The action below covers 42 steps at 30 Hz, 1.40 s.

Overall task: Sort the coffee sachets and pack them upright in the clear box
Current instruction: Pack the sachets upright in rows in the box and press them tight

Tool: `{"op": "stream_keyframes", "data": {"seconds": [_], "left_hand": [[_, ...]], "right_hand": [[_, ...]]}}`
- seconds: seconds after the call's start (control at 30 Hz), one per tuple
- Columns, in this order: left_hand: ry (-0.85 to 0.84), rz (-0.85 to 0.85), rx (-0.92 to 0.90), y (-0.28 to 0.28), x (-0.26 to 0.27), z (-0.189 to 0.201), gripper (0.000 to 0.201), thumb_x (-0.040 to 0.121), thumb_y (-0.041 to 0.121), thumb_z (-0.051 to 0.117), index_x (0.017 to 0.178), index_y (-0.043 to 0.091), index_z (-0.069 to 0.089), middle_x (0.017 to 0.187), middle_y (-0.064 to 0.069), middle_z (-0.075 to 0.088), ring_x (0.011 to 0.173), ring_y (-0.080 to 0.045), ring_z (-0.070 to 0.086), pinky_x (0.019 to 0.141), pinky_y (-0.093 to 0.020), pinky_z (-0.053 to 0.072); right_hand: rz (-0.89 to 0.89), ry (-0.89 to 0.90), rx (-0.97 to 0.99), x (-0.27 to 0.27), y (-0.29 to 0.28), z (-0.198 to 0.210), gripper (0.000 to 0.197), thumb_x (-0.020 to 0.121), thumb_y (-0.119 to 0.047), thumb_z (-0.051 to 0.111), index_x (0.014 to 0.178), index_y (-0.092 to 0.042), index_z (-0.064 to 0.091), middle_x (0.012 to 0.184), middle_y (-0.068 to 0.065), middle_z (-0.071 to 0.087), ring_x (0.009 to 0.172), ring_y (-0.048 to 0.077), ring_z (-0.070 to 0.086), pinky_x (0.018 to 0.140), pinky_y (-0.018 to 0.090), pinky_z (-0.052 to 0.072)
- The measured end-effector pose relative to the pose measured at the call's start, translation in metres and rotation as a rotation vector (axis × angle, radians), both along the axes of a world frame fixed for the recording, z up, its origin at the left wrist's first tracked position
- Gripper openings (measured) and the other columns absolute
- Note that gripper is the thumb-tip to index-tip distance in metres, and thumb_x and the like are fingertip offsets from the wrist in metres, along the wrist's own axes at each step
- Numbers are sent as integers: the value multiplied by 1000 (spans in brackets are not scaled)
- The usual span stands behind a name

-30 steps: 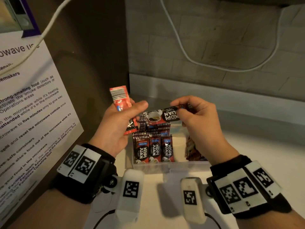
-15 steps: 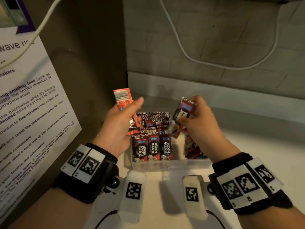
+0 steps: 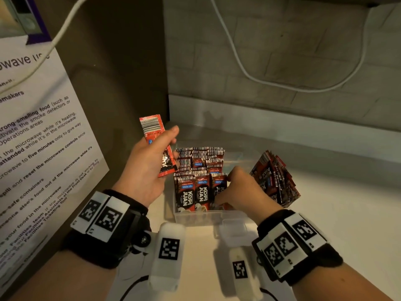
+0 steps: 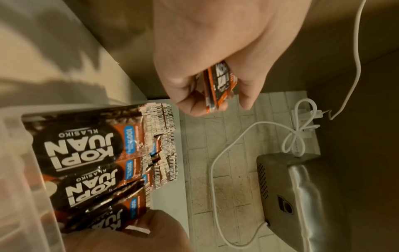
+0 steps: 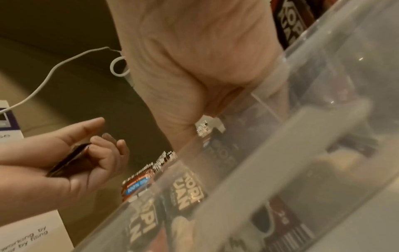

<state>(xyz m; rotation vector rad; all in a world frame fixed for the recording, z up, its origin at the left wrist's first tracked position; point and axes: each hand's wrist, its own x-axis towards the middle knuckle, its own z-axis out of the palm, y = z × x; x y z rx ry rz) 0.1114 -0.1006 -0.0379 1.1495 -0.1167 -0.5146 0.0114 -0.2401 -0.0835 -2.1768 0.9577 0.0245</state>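
Note:
The clear box [image 3: 206,219] stands on the white counter, with rows of red and black Kopi Juan sachets [image 3: 191,193] upright in its left part. My right hand [image 3: 240,187] is down in the box and pinches one sachet [image 4: 108,204] at the right end of the front row; it leans on its neighbours. To the left of the box, my left hand [image 3: 152,164] grips a few sachets [image 3: 155,135] upright, barcode side up. A loose bunch of sachets [image 3: 275,179] leans to the right of my right hand; whether it is inside the box I cannot tell.
A printed microwave notice [image 3: 43,137] covers the dark panel on the left. A white cable [image 3: 238,61] loops across the brick wall behind. The left wrist view shows a metal appliance [image 4: 302,196] by the wall. White counter runs in front and to the right.
My right hand took a sachet from beside the left hand, turned it upright and lowered it into the box's front row. The left hand stayed put with its sachets.

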Motion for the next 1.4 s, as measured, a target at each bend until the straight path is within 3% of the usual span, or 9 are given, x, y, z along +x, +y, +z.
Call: {"op": "stream_keyframes", "data": {"seconds": [0.1,0.2,0.33,0.47,0.6,0.77,0.9,1.1,1.4], "left_hand": [[-2,-14,2,-1,-1,0,13,83,27,73,82,22,60,71,6,62,53,-6,56,52,-23,45],[-3,-17,2,-1,-1,-1,13,83,27,72,82,22,60,71,6,61,53,-6,55,51,-23,46],[-4,-7,-1,-1,0,-2,13,83,26,72,81,22,60,69,6,60,53,-6,54,51,-23,45],[-4,-2,-11,0,1,-2,12,84,25,71,81,21,60,65,7,60,51,-6,53,49,-21,45],[-1,-1,-5,0,0,-4,13,84,26,71,80,21,59,67,7,60,51,-5,54,51,-22,45],[7,-14,-3,-2,-1,-6,13,84,26,71,81,21,59,68,6,60,51,-5,54,48,-21,46],[1,0,3,-2,1,-5,13,84,26,71,82,21,59,70,6,60,54,-6,53,53,-23,45],[4,-13,3,-4,1,-7,13,84,26,71,81,21,58,69,6,59,51,-5,53,48,-21,45],[3,-3,5,-4,-1,-5,13,85,23,70,81,20,58,67,6,59,51,-6,52,49,-21,45]], "right_hand": [[30,38,-77,2,-2,-2,39,73,-6,75,100,-11,48,100,6,57,85,21,59,64,29,51],[30,17,-151,7,-6,-2,29,80,-5,67,96,-13,45,91,3,55,82,21,57,63,29,48],[22,-31,-119,11,-3,-2,38,76,-6,71,99,-15,43,94,1,55,84,19,54,61,24,43],[-9,-54,-4,12,1,-6,54,69,-7,77,111,-15,44,107,6,60,100,25,58,75,34,54],[17,-85,63,16,-2,-4,53,69,-3,76,113,-15,49,108,4,63,96,22,60,57,24,47],[-23,-127,25,23,-4,-7,45,73,-5,73,112,-14,53,108,5,64,103,24,60,87,39,52],[-14,-172,-107,22,-4,-10,31,80,-8,68,109,-12,57,105,6,66,99,24,62,80,34,51],[15,-106,-137,23,-2,-13,27,80,-8,67,103,-11,54,106,6,65,102,26,61,86,36,52],[2,-99,-208,20,-5,-15,17,85,-9,61,102,-12,61,102,7,66,93,26,62,69,27,43]]}}
